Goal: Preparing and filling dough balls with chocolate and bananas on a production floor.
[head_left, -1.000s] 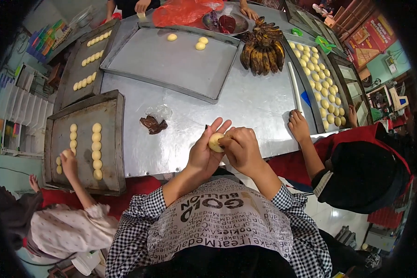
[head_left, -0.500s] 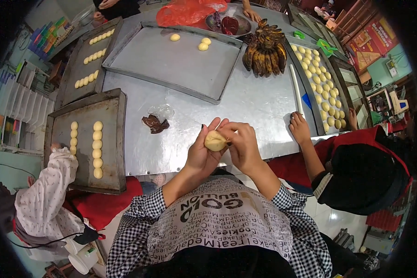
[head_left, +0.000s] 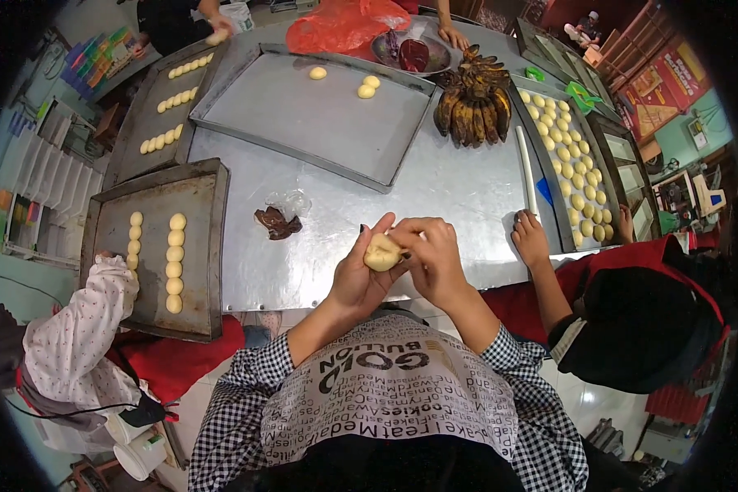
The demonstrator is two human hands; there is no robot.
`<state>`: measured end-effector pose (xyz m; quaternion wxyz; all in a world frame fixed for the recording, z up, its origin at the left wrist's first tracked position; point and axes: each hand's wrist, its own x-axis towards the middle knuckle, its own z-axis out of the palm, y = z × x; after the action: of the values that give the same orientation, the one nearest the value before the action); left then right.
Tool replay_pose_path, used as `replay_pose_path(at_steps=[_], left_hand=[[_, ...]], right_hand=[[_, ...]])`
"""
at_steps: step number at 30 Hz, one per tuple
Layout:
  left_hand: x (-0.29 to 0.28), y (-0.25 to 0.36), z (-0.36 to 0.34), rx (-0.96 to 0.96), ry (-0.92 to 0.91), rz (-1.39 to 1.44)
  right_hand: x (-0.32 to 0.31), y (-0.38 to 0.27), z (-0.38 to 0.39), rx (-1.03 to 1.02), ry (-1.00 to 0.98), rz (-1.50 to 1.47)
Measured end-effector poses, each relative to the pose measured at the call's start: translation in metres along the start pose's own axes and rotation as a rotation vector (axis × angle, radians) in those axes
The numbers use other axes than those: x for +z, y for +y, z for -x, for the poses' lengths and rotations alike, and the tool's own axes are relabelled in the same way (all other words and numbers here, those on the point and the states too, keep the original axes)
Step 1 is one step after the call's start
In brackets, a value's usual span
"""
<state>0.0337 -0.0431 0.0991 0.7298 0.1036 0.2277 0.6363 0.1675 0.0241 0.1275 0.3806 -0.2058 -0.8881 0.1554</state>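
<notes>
A pale yellow dough ball [head_left: 382,252] is between my two hands, above the table's near edge. My left hand [head_left: 353,277] cups it from the left, its fingers curled up around the side. With bent fingers, my right hand [head_left: 435,264] pinches the dough's upper right edge, where folds show in the surface. Part of the ball is hidden behind the fingers. Farther left on the metal table, a lump of dark brown filling [head_left: 277,223] lies beside a crumpled clear plastic bag [head_left: 290,202].
A large tray [head_left: 303,123] holds 3 dough balls. Trays with rows of balls stand left [head_left: 201,246] and right [head_left: 553,189]. Bananas [head_left: 474,102], a white rod [head_left: 526,168], a bowl [head_left: 436,57] and a red plastic bag [head_left: 336,29] lie around. Co-workers' hands rest left and right.
My fingers have shifted slightly on the dough, and its folded top shows more. At the far left, a co-worker's hand now holds a dough ball over the back tray. The view has shifted slightly.
</notes>
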Motion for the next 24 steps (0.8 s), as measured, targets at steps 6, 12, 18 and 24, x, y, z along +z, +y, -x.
replay_pose_path(at_steps=[6, 12, 18, 24], left_hand=[[0.008, -0.003, -0.007, 0.021, -0.047, 0.025], [0.017, -0.008, -0.017, 0.263, 0.023, -0.131], [0.030, -0.014, -0.023, 0.364, 0.033, -0.252], [0.029, -0.012, -0.030, 0.313, 0.027, -0.133]], right_hand=[[-0.009, 0.005, -0.009, 0.011, -0.034, -0.005], [-0.015, 0.012, -0.016, -0.040, -0.072, 0.101], [-0.011, 0.013, -0.019, -0.001, -0.033, 0.011], [-0.015, 0.026, -0.024, -0.077, -0.027, 0.048]])
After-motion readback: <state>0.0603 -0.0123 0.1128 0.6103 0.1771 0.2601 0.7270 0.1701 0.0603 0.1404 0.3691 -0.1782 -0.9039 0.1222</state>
